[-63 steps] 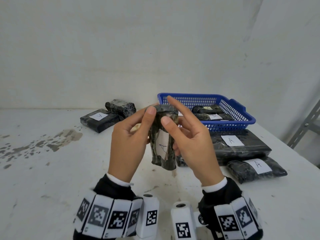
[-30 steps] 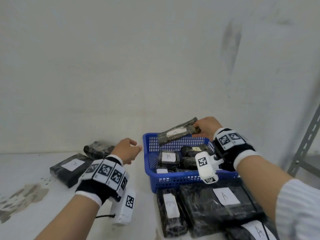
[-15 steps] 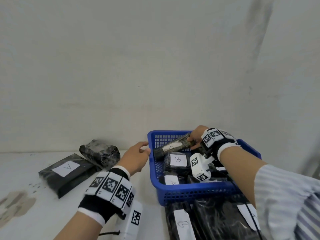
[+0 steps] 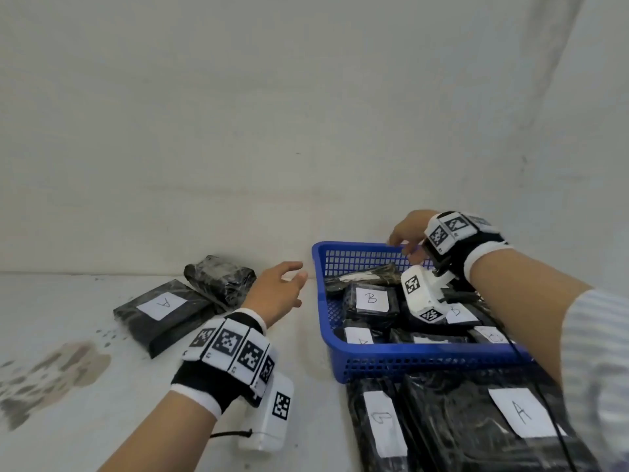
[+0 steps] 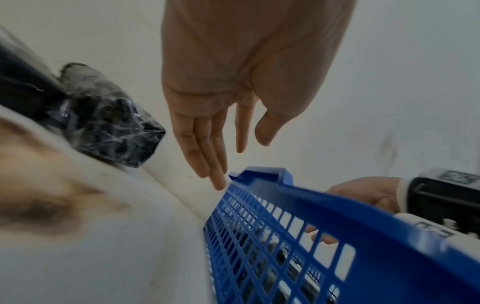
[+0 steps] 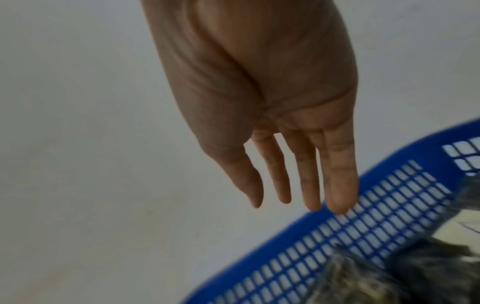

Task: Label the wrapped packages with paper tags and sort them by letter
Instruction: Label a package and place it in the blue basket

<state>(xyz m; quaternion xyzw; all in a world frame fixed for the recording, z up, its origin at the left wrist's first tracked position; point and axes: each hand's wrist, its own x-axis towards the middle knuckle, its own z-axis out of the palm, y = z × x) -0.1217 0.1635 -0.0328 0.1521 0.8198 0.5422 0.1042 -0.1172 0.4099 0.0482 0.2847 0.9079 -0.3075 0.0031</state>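
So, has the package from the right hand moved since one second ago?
Yes. The package went down from above the basket rim into it, and now lies at the far wall; the right hand is empty.

Blue basket [image 4: 408, 359] crammed; bare table [image 4: 306, 335] leftward.

Plain white wall [image 4: 272, 114] behind stained, perhaps painted, table [image 4: 68, 386].

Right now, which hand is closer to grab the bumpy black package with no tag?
Left. The left hand hangs open beside the untagged package; the right hand is across the blue basket.
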